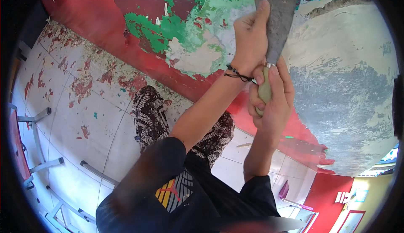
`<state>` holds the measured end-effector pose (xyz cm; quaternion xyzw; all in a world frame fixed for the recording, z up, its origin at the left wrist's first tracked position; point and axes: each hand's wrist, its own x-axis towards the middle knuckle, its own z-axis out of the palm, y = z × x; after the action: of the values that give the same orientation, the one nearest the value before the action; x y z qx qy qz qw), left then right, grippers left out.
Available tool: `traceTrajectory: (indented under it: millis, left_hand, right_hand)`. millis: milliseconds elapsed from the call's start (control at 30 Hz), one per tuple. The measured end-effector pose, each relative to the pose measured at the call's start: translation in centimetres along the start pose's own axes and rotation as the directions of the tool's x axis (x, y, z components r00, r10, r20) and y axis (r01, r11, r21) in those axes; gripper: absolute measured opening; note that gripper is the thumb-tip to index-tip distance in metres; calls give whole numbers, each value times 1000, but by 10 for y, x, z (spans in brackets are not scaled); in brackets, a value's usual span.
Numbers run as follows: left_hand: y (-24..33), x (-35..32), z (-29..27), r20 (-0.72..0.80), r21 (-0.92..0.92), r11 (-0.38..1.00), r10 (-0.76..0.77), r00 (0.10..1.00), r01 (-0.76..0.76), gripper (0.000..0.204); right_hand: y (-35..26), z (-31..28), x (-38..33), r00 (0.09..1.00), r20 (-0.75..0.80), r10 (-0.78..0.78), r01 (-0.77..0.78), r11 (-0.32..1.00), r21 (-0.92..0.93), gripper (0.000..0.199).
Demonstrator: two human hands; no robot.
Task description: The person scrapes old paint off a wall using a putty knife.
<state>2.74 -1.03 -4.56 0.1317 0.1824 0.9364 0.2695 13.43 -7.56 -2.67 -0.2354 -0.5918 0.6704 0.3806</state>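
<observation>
A wide-bladed paint scraper [280, 24] is held up against the wall, its blade edge pointing up the picture. My right hand [275, 96] wraps around its greenish handle [264, 90]. Higher up, my left hand [251, 39] grips the side of the grey metal blade, with the thumb lying on its face; the other fingers are partly hidden. The edge of the blade is close to the wall [235, 7], where red paint has come away and green, teal and pale layers show; whether it touches cannot be made out.
To the right, the wall has a bare grey patch [336, 90]. Paint flakes [82, 83] and dust litter the white tiled floor [90, 149] along its foot. Metal-legged chairs [40, 165] stand at the left. A purple dustpan [284, 189] lies at the lower right.
</observation>
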Motion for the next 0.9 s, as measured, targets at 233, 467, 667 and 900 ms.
traceTrajectory:
  millis: [233,467,667,900]
  left_hand:
    - [36,15,7,34,61,998,14,999,-16,54]
    - [15,8,3,-16,38,999,-4,1000,5,52]
    - [8,8,-6,34,123,990,-79,996,75,49]
    - [1,7,-10,50,234,971,31,998,-42,49]
  right_hand:
    - [-5,21,15,995,83,-52,47,997,59,33]
    - [6,3,9,998,58,-10,6,998,67,31]
    - [16,-1,7,998,21,-52,50,996,76,33]
    - [14,-12,5,997,78,7,-15,995,102,33]
